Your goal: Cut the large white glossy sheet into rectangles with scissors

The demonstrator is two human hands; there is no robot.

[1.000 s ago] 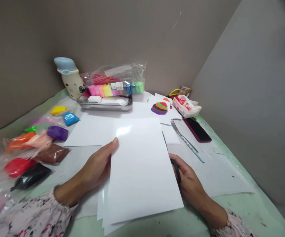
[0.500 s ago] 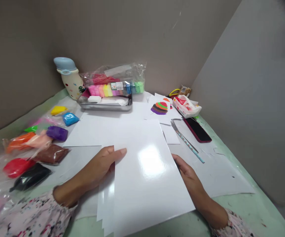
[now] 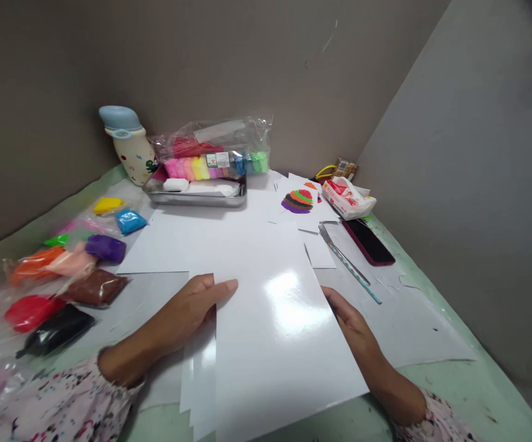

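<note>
Several glossy white sheets [image 3: 289, 356] are held up in front of me in a loosely fanned stack. My left hand [image 3: 196, 304] grips their left edge, thumb on top and the other fingers hidden underneath. At the right edge, my right hand [image 3: 351, 322] is closed on the sheets from below, its fingertips partly covered by the paper. Beyond them, larger white paper [image 3: 164, 239] covers the table. A drawing with coloured stripes [image 3: 298, 201] lies farther back.
Bags of coloured clay [image 3: 104, 248] spread along the left. A metal tray [image 3: 192, 199] with packaged clay and a bottle [image 3: 130, 150] stand at the back. To the right are a fork [image 3: 335, 248], a phone [image 3: 370, 242] and a tissue pack [image 3: 349, 199].
The top sheet has shifted slightly to the right across the stack. Both hands are in nearly the same places.
</note>
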